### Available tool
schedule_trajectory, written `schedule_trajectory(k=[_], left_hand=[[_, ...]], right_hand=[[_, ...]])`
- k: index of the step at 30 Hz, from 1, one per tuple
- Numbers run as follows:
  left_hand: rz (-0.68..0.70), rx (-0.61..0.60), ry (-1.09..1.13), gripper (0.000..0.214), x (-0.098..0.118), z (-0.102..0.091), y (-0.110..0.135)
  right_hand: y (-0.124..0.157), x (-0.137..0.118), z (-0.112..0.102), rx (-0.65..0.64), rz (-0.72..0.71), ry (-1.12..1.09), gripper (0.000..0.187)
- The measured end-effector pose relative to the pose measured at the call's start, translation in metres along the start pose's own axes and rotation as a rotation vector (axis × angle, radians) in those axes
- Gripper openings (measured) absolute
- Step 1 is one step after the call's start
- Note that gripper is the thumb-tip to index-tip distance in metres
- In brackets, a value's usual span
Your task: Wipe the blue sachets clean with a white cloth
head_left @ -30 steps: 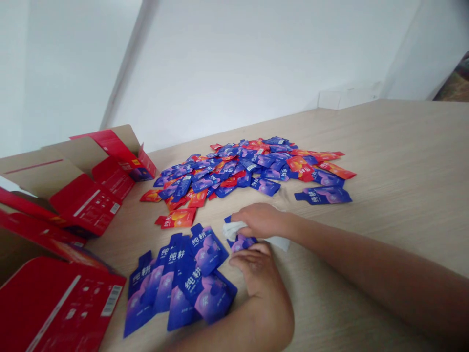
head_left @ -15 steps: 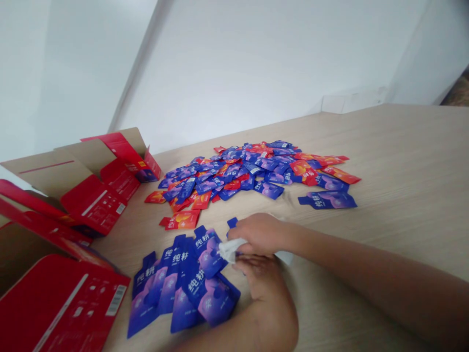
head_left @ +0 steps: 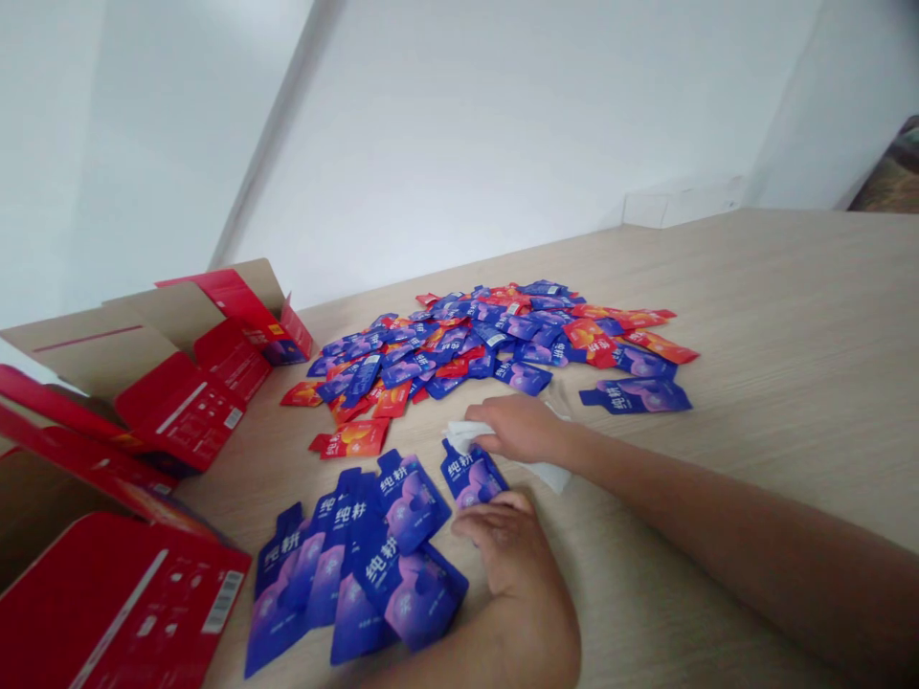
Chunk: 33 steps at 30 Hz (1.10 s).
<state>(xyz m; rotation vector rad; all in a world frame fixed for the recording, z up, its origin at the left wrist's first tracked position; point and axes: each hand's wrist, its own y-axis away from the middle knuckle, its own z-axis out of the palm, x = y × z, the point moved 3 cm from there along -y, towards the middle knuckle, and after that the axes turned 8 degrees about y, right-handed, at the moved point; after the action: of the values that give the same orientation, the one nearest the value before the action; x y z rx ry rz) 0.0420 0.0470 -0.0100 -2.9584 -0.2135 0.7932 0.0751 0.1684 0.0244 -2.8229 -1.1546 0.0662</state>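
one blue pouch (head_left: 474,478), probably reading 纯耕

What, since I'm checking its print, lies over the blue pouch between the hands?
The white tissue in the right hand overlaps the upper edge of the blue pouch; the left hand covers its lower end. White lettering shows. Any print beneath them is hidden.

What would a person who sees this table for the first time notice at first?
Probably the heap of blue and red pouches, spread over the middle of the table, draws the eye first. The open red boxes stand out along the left edge of the view. In front of the heap, the left hand touches the lower end of a single blue pouch, and the right hand holds a white cloth at its top end.
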Motion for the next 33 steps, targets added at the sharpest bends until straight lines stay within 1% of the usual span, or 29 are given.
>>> schedule_trajectory(k=[2, 3, 5, 7, 10, 14, 17, 19, 22, 24, 26, 28, 30, 33], left_hand=[[0.004, -0.005, -0.014, 0.034, 0.001, 0.001, -0.002], [0.009, -0.005, -0.027, 0.035, 0.001, 0.002, -0.003], [0.01, -0.007, -0.054, 0.036, 0.001, 0.002, -0.004], [0.009, -0.009, -0.064, 0.037, 0.001, 0.001, -0.004], [0.022, -0.011, -0.068, 0.039, 0.0, 0.0, -0.003], [0.027, 0.008, -0.125, 0.038, 0.0, -0.001, -0.001], [0.024, 0.021, -0.143, 0.035, 0.0, -0.001, 0.0], [0.034, 0.027, -0.148, 0.035, 0.0, -0.001, -0.001], [0.034, 0.038, -0.155, 0.035, -0.001, -0.001, -0.002], [0.025, 0.05, -0.152, 0.037, -0.001, 0.0, -0.003], [0.009, 0.059, -0.147, 0.038, 0.0, 0.001, -0.004], [-0.008, 0.063, -0.147, 0.039, 0.0, 0.002, -0.004], [-0.011, 0.054, -0.152, 0.039, 0.001, 0.003, -0.004], [0.024, 0.022, -0.153, 0.04, 0.002, 0.003, -0.003]], right_hand=[[0.004, -0.012, -0.007, 0.031, -0.071, -0.033, 0.032], [0.005, -0.019, -0.008, 0.02, -0.134, -0.051, 0.032], [0.009, -0.031, -0.007, -0.037, -0.246, -0.079, 0.031], [0.01, -0.036, -0.003, -0.099, -0.294, -0.085, 0.03], [0.006, -0.028, 0.005, -0.113, -0.23, -0.057, 0.033], [-0.002, -0.004, 0.013, -0.074, -0.08, -0.008, 0.034], [-0.005, 0.01, 0.014, -0.054, -0.008, 0.01, 0.032], [-0.005, 0.011, 0.011, -0.028, 0.005, -0.001, 0.032], [-0.002, 0.003, 0.001, 0.032, -0.017, -0.036, 0.032], [0.001, -0.009, -0.006, 0.056, -0.089, -0.063, 0.032], [0.004, -0.023, -0.008, 0.018, -0.222, -0.095, 0.032], [0.007, -0.032, -0.006, -0.056, -0.321, -0.12, 0.031], [0.008, -0.033, 0.0, -0.102, -0.325, -0.121, 0.03], [0.003, -0.02, 0.008, -0.076, -0.219, -0.082, 0.032]])
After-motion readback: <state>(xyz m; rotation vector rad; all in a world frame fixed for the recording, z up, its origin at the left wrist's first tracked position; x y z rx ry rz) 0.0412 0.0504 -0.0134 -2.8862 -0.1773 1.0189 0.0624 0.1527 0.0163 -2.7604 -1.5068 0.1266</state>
